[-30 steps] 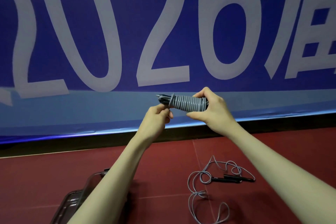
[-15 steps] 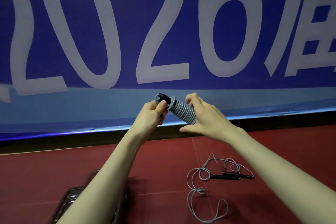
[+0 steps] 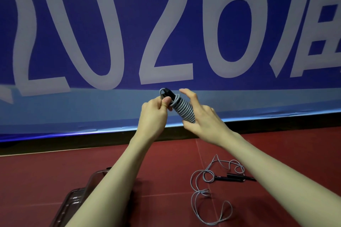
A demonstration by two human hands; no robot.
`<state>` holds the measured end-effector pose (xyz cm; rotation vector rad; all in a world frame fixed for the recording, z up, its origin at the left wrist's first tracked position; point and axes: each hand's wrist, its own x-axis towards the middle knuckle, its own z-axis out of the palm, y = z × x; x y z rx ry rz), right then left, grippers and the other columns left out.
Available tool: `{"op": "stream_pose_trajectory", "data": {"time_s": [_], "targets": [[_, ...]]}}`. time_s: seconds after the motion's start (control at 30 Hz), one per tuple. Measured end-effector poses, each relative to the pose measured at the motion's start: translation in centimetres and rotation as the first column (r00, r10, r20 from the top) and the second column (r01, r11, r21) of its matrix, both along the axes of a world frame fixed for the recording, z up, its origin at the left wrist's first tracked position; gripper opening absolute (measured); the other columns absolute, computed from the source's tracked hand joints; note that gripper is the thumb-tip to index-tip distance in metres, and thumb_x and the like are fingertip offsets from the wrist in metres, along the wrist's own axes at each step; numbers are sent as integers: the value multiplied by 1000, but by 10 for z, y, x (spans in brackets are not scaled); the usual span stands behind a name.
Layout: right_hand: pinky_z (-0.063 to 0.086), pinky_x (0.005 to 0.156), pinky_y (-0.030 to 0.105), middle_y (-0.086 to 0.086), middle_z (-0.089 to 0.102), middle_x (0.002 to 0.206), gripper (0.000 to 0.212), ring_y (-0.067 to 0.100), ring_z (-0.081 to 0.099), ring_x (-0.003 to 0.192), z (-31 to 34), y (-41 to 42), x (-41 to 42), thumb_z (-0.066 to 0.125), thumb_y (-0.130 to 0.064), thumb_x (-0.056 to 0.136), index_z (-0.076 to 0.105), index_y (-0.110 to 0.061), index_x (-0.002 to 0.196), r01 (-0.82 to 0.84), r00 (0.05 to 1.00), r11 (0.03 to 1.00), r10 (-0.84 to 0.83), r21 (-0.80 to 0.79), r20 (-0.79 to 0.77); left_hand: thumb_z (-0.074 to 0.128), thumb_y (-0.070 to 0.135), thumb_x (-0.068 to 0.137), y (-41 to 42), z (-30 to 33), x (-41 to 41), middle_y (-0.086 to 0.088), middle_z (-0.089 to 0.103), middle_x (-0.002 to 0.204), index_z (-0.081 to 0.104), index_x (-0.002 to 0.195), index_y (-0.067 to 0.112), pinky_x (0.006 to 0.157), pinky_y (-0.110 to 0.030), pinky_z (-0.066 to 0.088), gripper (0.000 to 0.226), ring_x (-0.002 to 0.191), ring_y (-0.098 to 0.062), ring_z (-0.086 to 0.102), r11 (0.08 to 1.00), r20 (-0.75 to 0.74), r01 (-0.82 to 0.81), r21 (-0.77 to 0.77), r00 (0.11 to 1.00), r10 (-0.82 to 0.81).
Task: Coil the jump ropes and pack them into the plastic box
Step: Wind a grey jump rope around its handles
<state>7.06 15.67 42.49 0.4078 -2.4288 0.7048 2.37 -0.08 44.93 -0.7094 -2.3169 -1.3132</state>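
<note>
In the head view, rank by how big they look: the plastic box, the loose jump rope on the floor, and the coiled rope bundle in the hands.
1. loose jump rope: its sprawl covers the most picture.
2. plastic box: partly hidden by the left forearm and cut by the frame, so its place against the rope is unsure.
3. coiled rope bundle: smallest, held by left hand and right hand.

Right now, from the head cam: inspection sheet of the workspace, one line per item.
Surface: red floor, seam lines visible.
Job's things: coiled jump rope, grey cord wound round black handles, held in the air; loose jump rope uncoiled on the floor; plastic box at lower left, partly hidden by the forearm, contents not visible.
Clutter: nothing seen.
Grippers: left hand pinches the coil's upper end; right hand cradles its lower end, forefinger raised.
Cables: nothing seen besides the rope cords.
Surroundings: blue banner with large pale digits.
</note>
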Motion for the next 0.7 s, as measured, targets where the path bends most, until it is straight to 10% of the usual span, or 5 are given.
{"op": "stream_pose_trajectory", "data": {"time_s": [0.53,0.7], "targets": [[43,54,26,-9,49,73,66,12,51,59,-10,5,-7,63,-14,83,25,-41,130,15,995,999,-11,-40,100,43,41,100,-5,-9,-7,1,49,57,61,69,14,45,-14,31,45,45,-5,39,999,156,28,-25,987,-23],[50,47,30,-2,53,74,65,14,52,52,-12,14,-8,64,-11,83,29,-41,128,13,990,984,13,-179,143,49,28,99,-11,-9,-9,7,64,87,62,121,17,66,-16,41,27,70,3,54,990,154,135,-24,979,-130]]}}
